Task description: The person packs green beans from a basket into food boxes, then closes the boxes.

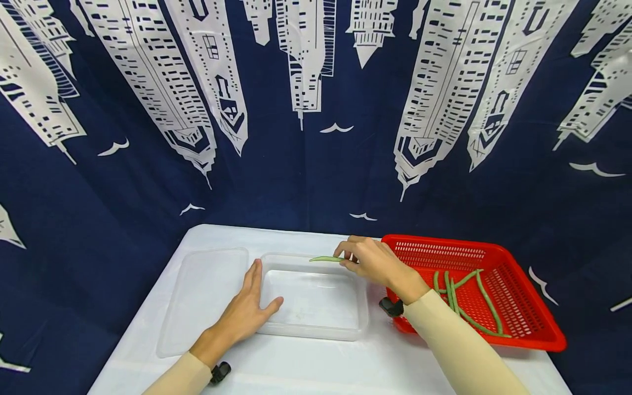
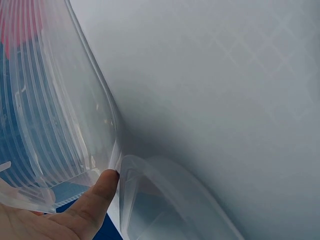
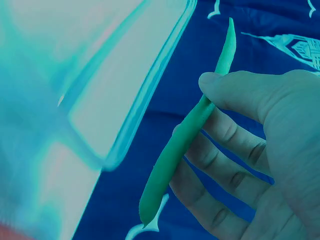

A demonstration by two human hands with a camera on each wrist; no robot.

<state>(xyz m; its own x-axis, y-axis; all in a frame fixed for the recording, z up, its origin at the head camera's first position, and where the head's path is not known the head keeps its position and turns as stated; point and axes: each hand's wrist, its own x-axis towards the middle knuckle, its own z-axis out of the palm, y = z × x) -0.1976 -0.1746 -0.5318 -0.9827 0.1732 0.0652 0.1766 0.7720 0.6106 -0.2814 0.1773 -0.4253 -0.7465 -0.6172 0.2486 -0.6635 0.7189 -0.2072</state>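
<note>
Between the thumb and fingers of my right hand [image 1: 375, 262] is a single green bean [image 1: 323, 258], pinched above the far right part of a clear plastic container [image 1: 316, 331]. The right wrist view shows the bean [image 3: 172, 157] lying slantwise across the fingers, with the thumb pressing on it. At the container's left side is my left hand [image 1: 247, 310], its fingers straight along the wall and the thumb spread over the near part. In the left wrist view, a fingertip [image 2: 107, 182] lies at the edge of the ribbed clear wall [image 2: 60, 110].
A red perforated basket [image 1: 535, 307] stands on the right of the white table [image 1: 395, 356], with several green beans [image 1: 489, 302] inside. Left of the container lies a flat translucent lid [image 1: 202, 296]. Dark blue cloth [image 1: 306, 175] with white buildings hangs behind the table.
</note>
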